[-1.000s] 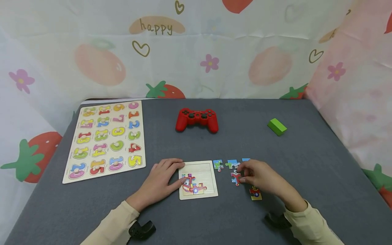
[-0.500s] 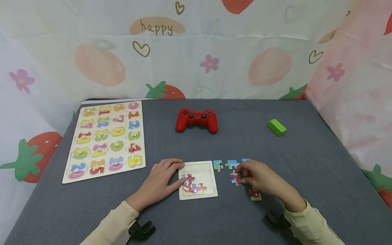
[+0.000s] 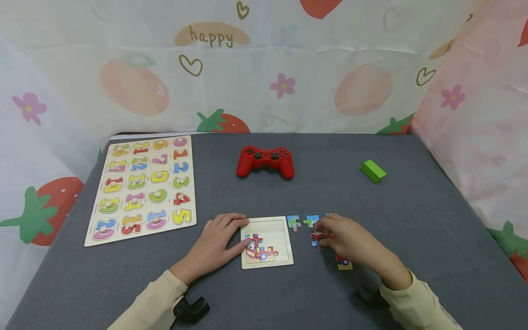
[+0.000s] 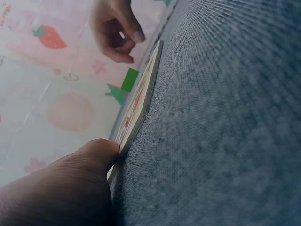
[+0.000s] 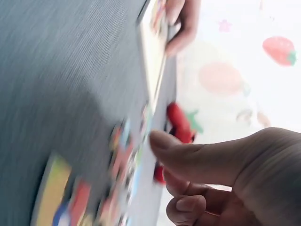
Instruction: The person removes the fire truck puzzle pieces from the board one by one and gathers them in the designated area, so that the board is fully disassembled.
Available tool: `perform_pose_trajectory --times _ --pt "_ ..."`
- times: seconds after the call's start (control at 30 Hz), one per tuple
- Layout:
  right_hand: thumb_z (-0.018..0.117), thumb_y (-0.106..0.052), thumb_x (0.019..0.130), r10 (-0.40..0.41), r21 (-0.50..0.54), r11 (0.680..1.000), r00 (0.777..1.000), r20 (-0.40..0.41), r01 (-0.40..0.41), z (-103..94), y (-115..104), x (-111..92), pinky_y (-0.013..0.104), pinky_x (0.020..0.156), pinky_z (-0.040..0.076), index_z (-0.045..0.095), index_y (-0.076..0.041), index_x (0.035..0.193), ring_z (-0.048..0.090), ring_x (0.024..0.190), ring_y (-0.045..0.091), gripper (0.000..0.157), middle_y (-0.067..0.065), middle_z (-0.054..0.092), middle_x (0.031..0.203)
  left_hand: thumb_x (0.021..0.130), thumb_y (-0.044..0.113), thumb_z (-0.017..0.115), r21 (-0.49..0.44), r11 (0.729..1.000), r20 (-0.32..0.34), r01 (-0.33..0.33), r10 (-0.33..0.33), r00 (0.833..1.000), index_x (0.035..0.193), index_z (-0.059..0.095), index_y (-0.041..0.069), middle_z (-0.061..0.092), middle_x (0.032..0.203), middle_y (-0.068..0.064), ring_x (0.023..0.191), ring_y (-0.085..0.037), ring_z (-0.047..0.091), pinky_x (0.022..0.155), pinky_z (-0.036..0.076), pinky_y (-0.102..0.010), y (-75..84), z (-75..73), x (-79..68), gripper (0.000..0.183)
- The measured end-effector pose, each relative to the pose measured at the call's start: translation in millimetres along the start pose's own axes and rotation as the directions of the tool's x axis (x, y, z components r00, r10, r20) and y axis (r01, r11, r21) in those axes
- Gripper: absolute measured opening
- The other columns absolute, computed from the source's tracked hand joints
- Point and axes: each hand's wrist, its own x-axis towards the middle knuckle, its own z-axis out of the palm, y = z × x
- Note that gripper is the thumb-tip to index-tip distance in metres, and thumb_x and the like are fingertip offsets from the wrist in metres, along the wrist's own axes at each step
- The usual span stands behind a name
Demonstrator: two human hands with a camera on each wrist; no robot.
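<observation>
Red jigsaw piece [image 3: 315, 236]: now more covered beneath right hand [image 3: 349, 240], apparently being chosen; cannot tell whether pinched. Against relaxed left hand [image 3: 217, 239], part-filled puzzle frame [image 3: 277, 233], unmoved.

A tabletop play corner is suggested; the wider room cannot be told. The grey cloth-covered worktop [image 3: 264, 197], laid with a pale wooden number-puzzle board [image 3: 142, 188] and a red plastic game controller [image 3: 265, 159], is screened by white and pink fabric hangings [image 3: 313, 59] printed with strawberries, flowers and the word "happy".
</observation>
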Motion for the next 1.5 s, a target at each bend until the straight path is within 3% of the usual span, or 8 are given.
perform_pose_trajectory --times 0.23,0.47,0.77,1.5 --pt "0.071 -0.019 0.087 -0.095 0.038 0.995 0.995 0.020 0.094 17.3 -37 14 0.021 0.059 0.040 0.065 -0.012 0.102 0.043 0.065 0.002 0.017 -0.011 0.048 0.074 0.091 0.046 0.060 0.004 1.000 -0.008 0.002 -0.002 1.000 0.132 0.055 0.020 0.049 0.137 0.003 0.128 -0.017 0.040 0.096 0.036 -0.043 -1.3 0.9 -0.5 0.048" --pt "0.071 -0.023 0.088 -0.112 0.074 0.991 0.992 0.054 0.108 43.4 -57 28 0.021 0.060 0.042 0.062 -0.012 0.103 0.046 0.065 0.002 0.021 -0.010 0.051 0.076 0.093 0.046 0.057 0.003 1.000 -0.014 -0.003 0.003 1.000 0.132 0.055 0.021 0.049 0.137 0.003 0.128 -0.017 0.041 0.097 0.036 -0.044 0.0 1.7 0.2 0.046" --pt "0.075 -0.018 0.084 -0.104 0.118 0.988 0.995 0.005 0.102 52.0 -63 32 0.023 0.063 0.043 0.063 -0.012 0.097 0.048 0.067 0.003 0.019 -0.008 0.054 0.077 0.089 0.049 0.061 0.011 0.999 -0.036 -0.032 0.032 0.999 0.131 0.055 0.020 0.050 0.136 0.002 0.127 -0.017 0.042 0.094 0.036 -0.043 1.2 1.7 1.7 0.052" --pt "0.071 -0.008 0.086 -0.110 0.202 0.972 0.993 -0.048 0.118 52.0 -64 31 0.022 0.064 0.045 0.060 -0.013 0.095 0.049 0.069 0.005 0.015 -0.006 0.054 0.083 0.085 0.046 0.068 -0.033 0.999 -0.056 -0.015 0.013 0.998 0.125 0.060 0.019 0.052 0.134 0.000 0.124 -0.020 0.044 0.092 0.037 -0.045 1.3 0.6 1.8 0.049"
